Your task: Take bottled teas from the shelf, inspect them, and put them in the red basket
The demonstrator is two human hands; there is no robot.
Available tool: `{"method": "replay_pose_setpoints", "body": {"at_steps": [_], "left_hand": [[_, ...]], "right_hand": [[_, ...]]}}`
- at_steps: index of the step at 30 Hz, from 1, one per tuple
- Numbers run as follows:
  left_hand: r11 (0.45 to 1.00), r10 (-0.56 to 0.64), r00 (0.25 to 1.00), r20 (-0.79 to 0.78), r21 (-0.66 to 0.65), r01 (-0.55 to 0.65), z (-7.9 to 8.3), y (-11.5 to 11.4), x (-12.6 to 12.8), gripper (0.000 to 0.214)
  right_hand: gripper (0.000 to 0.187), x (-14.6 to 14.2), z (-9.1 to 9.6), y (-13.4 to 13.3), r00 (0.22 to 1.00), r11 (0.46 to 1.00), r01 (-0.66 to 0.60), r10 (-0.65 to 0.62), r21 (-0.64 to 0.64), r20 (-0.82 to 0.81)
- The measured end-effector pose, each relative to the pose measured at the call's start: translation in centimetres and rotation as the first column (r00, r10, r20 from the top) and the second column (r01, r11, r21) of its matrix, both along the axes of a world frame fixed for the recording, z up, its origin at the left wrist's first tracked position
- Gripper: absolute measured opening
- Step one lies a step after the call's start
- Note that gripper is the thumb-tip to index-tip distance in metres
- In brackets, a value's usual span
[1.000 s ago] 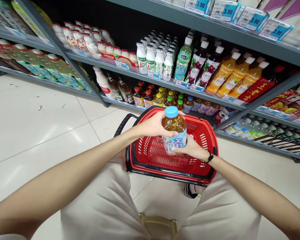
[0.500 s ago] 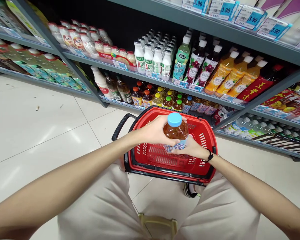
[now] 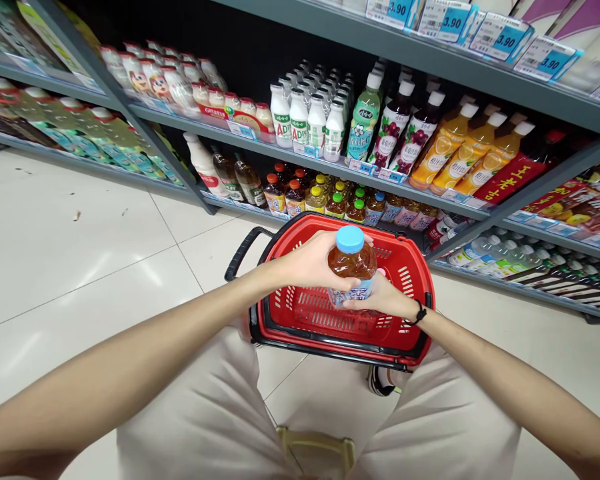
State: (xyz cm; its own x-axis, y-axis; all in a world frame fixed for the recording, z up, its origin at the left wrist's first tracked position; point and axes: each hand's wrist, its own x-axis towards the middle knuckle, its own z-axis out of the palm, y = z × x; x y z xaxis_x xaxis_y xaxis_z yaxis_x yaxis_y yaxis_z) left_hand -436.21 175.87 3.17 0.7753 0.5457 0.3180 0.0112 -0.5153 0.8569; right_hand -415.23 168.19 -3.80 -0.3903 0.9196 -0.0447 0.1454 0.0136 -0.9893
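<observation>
Both my hands hold one drink bottle [image 3: 351, 267] upright over a red shopping basket [image 3: 293, 321]. The bottle has a light blue cap, brown liquid and a pale blue label. My left hand [image 3: 316, 260] wraps its upper left side, thumb across the front. Lower down, my right hand [image 3: 383, 297] grips the right side, its thumb also on the front; a black band circles that wrist. Fingers behind the bottle are mostly hidden. Below the hands, the basket's slotted floor shows, and a small pinkish-white bit is visible beside my right hand, too little to name.
Ahead runs a grey shelf [image 3: 305, 152] with milk drinks [image 3: 283, 113], orange juice bottles [image 3: 445, 147] and small tea bottles [image 3: 315, 199]. The basket's black handle [image 3: 240, 253] sticks out left. My knees flank the basket; a yellowish stool edge [image 3: 315, 440] shows between my legs on the tiled floor.
Almost nothing differs. The view has shifted very slightly; both hands keep the same hold on the bottle above the basket.
</observation>
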Motion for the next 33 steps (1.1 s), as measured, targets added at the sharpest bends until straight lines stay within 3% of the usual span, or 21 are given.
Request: {"method": "replay_pose_setpoints", "body": {"at_steps": [4, 7, 11, 14, 17, 22, 26, 28, 31, 33], "left_hand": [[0.997, 0.013, 1.0, 0.015, -0.081, -0.012, -0.4, 0.9, -0.2, 0.063], [0.971, 0.05, 0.998, 0.028, -0.237, -0.042, -1.0, 2.4, -0.4, 0.066], [0.856, 0.165, 0.986, -0.012, -0.496, -0.15, -2.3, 4.6, -0.5, 0.064], [0.746, 0.225, 0.974, 0.042, -0.65, -0.144, -3.1, 5.6, -0.3, 0.062], [0.691, 0.249, 0.965, 0.087, -0.714, -0.114, -3.6, 6.0, -0.1, 0.062], [0.605, 0.275, 0.961, -0.028, -0.771, -0.196, -4.2, 6.2, -0.4, 0.061], [0.543, 0.19, 0.975, -0.114, -0.816, -0.201, -4.5, 6.1, -0.5, 0.06], [0.49, 0.131, 0.979, -0.159, -0.848, -0.204, -4.4, 5.8, -0.4, 0.061], [0.412, 0.014, 0.974, -0.228, -0.886, -0.213, -4.3, 5.2, -0.3, 0.061], [0.404, -0.044, 0.965, -0.258, -0.888, -0.219, -4.5, 4.9, -0.1, 0.06]], "right_hand": [[0.08, 0.1, 0.0, -0.1, 1.0, 0.992, 0.017, -0.018, -0.124, -0.008], [0.075, 0.0, 0.1, -0.1, 0.998, 0.967, 0.06, -0.063, -0.246, -0.003], [0.065, -0.5, 0.9, -0.3, 0.99, 0.951, 0.105, -0.127, -0.291, -0.056], [0.063, -0.5, 1.2, -0.3, 0.984, 0.948, 0.115, -0.149, -0.295, -0.097], [0.069, -0.1, 1.1, -0.2, 0.98, 0.927, 0.088, -0.146, -0.365, -0.136], [0.074, 0.7, 1.3, -0.7, 0.943, 0.862, 0.019, -0.183, -0.507, -0.277], [0.07, 1.0, 2.1, -1.9, 0.91, 0.764, -0.062, -0.22, -0.642, -0.35], [0.071, 1.3, 2.3, -2.4, 0.916, 0.736, -0.126, -0.171, -0.665, -0.362], [0.074, 1.8, 2.2, -3.0, 0.94, 0.734, -0.201, -0.042, -0.649, -0.339], [0.076, 2.0, 1.8, -3.1, 0.96, 0.754, -0.196, 0.017, -0.627, -0.28]]}}
